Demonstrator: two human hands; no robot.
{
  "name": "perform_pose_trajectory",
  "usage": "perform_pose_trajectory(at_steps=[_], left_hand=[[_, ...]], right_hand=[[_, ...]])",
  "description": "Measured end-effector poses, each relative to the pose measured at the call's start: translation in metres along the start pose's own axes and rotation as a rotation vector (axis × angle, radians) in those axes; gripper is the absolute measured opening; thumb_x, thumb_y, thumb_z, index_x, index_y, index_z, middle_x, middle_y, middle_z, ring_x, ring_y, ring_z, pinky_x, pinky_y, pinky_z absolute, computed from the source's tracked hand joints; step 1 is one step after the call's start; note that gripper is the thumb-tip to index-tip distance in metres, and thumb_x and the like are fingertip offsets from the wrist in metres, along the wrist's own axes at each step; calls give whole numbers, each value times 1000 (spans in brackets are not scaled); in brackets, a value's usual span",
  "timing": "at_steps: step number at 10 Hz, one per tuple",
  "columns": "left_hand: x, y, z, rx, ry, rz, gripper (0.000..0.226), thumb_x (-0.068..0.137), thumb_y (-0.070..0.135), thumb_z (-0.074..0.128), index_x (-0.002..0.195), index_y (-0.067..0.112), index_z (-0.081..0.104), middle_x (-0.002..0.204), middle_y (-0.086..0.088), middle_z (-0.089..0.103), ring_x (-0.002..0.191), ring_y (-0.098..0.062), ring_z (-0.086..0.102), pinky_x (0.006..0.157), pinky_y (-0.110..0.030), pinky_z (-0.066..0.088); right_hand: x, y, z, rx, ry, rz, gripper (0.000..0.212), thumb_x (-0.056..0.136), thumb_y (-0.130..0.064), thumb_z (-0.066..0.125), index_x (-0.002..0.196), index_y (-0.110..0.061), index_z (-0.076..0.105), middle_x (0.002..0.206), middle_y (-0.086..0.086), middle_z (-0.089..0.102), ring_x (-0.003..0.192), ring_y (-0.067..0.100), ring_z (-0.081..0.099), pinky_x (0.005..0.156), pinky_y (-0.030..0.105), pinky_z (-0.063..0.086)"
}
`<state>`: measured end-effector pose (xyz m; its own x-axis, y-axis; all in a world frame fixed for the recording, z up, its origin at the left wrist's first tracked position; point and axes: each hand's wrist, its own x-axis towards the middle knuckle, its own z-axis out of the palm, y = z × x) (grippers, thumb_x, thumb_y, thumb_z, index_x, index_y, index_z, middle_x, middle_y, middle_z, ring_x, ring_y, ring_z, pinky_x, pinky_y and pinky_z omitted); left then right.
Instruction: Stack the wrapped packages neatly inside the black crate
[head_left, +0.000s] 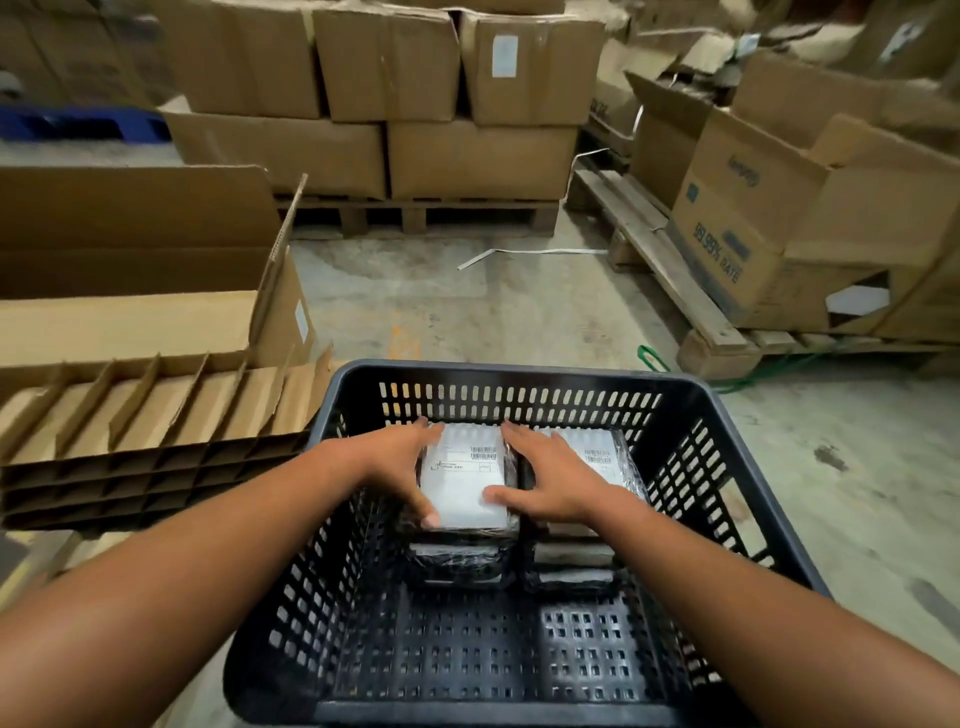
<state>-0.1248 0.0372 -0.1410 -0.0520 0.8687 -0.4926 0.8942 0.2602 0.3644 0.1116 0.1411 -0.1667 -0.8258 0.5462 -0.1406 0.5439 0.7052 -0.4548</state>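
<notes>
Label print: the white labels on your top packages carry barcodes and text, too blurred to read
Lower packages: only the near edges of the ones beneath show; how many are in each stack cannot be told
Right stack (597, 452): your right hand and wrist cover most of its top package; only the far corner with the label shows
Crate (524, 371): black, perforated, on the concrete floor; its near wall is cut off by the bottom edge of the view
Your arms: both enter from the bottom corners, upper arms out of view
Top package, left stack (462, 480): wrapped in clear film, lying flat at the far side of the crate, just beside the right stack
Left hand (400, 462): palm down along the package's left edge, fingertips at its far corner, thumb pressed on the near left corner
Right hand (550, 478): palm down, fingers spread toward the far edge, thumb resting on the package's near right area
Grip: both hands clasp this one package from opposite sides
Surroundings: cardboard divider trays (156, 415) lie left of the crate; stacked cartons (384, 98) on pallets stand beyond
</notes>
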Motion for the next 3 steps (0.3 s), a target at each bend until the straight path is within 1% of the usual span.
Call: perform_pose_trajectory(at_steps=[1,2,3], left_hand=[[3,10,-15,-34,60,-115,138,60,47,96,162,13,10,169,-7,20,153,-30,23,124,-42,24],[4,21,-45,-84,51,-171,101,69,28,95,154,14,41,151,-8,52,123,-35,61,89,-38,60],[-7,58,-51,-288,-265,-75,72,82,5,84,146,11,52,138,-11,65,100,-32,74,63,-30,63]], right_hand=[[-5,-17,-42,126,85,20,72,97,-39,72,159,-22,41,156,0,54,142,19,50,119,34,34],[-13,-51,-109,397,228,-38,53,96,-23,75,146,-21,58,131,-5,73,112,9,71,98,32,58],[-37,-109,-206,613,412,-272,30,93,-24,75,123,-21,72,110,-5,80,91,6,75,73,18,59]])
